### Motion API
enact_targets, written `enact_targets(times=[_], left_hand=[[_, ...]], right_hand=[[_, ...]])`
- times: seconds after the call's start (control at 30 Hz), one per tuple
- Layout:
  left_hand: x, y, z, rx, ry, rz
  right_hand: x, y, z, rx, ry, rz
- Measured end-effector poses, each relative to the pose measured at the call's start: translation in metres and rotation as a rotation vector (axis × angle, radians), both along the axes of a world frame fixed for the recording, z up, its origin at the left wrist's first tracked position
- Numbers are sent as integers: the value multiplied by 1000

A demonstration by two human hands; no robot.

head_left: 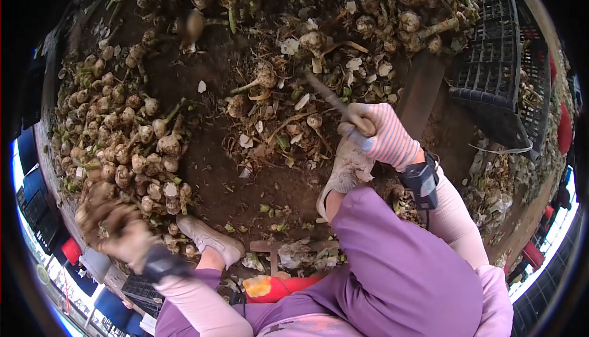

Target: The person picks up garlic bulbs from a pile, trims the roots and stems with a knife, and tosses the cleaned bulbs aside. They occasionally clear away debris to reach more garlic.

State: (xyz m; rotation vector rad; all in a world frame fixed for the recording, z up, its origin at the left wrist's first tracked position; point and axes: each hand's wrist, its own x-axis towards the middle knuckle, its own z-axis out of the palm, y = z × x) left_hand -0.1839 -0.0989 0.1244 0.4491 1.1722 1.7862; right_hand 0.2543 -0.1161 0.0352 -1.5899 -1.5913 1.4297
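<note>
My right hand (383,134), in a striped knit glove, is closed round the handle of a knife (331,96). The narrow blade points up and left over trimmed stems, roots and papery skin (294,119). Smeared by motion, my left hand (113,226) wears a brown, dirt-stained glove and overlaps the lower edge of a heap of garlic bulbs (119,128). Its fingers are blurred, and I cannot tell whether they hold anything. Near the top left, a single garlic bulb (195,25) also appears blurred.
More garlic with stems (405,6) is piled along the far side. A black plastic crate (488,49) leans at the upper right, beside a wooden plank (423,88). My shoes (211,239) rest on the soil. Under me is a low wooden stool (288,246) with a red cushion (282,288).
</note>
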Motion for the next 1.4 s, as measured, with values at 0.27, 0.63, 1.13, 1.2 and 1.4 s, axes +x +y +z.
enact_targets(times=[0.27, 0.63, 1.13, 1.2, 1.4], left_hand=[[113, 31, -149, -382, 748, -440], [117, 48, -166, 218, 1156, -1381], [211, 0, -48, -530, -138, -1028], [218, -1, -45, -508, 107, -1116], [222, -2, -41, -257, 620, -1348]], right_hand=[[-7, -4, -3, -31, 39, -32], [-2, 1, -2, -45, -100, 70], [-22, 12, 25, 223, -301, 489], [-19, 9, 16, 264, -233, 444], [-8, 5, -16, 340, -162, 459]])
